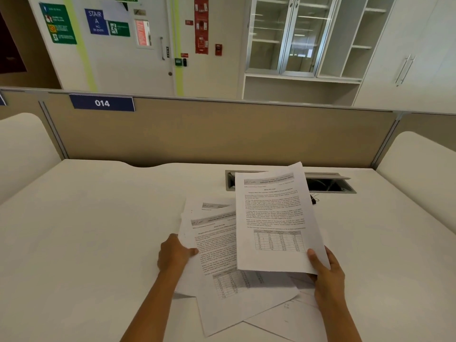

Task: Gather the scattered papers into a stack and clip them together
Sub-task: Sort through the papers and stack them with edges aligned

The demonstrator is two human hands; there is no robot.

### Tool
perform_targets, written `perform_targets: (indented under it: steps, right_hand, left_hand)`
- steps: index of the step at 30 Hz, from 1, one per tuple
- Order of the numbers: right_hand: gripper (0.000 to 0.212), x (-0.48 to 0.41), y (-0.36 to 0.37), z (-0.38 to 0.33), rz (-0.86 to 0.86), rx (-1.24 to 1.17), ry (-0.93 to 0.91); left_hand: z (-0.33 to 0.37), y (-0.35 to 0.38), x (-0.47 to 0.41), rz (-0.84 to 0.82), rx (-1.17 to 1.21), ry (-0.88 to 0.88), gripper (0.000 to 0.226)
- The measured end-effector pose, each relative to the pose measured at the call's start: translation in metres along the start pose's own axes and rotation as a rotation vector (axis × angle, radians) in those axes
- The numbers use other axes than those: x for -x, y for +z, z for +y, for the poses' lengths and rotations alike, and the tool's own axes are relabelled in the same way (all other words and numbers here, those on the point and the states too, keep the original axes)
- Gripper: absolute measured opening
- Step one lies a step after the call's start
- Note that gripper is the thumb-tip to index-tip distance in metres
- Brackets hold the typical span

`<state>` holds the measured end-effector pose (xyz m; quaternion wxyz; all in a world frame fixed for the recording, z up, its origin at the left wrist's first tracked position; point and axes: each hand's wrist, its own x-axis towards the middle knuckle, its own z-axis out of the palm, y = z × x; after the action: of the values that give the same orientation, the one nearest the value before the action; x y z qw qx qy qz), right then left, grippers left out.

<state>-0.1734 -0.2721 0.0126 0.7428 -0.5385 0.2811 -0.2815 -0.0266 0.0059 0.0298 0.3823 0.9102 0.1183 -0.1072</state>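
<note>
Head view: right hand (325,272) pinches lower corner of one sheet (274,218), lifted and tilted off counter (86,230). Left hand (175,253) closed on left edge of loose pile (222,262), thumb on top. More sheets fanned crooked between and below both hands. Paper light, floppy, probably slides easy, so grip edges, tap square. Small dark thing, likely clip (313,199), beyond right hand, partly hidden behind sheet. Open cable tray (330,185) further back, corners could snag there. Partition (222,134) behind.
</note>
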Motion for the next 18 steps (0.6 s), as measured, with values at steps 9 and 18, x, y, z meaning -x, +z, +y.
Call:
perform_targets:
  steps: [9,18]
  right_hand:
    - [0.061,0.0,-0.003,0.002,0.027,0.005,0.011]
    - [0.04,-0.002,-0.002,0.004,0.021,0.041,0.028]
  left_hand:
    - [-0.002,-0.063,-0.002,0.18,0.205,0.194,0.034]
    - [-0.016,-0.141,0.009,0.308,0.399,0.197,0.032]
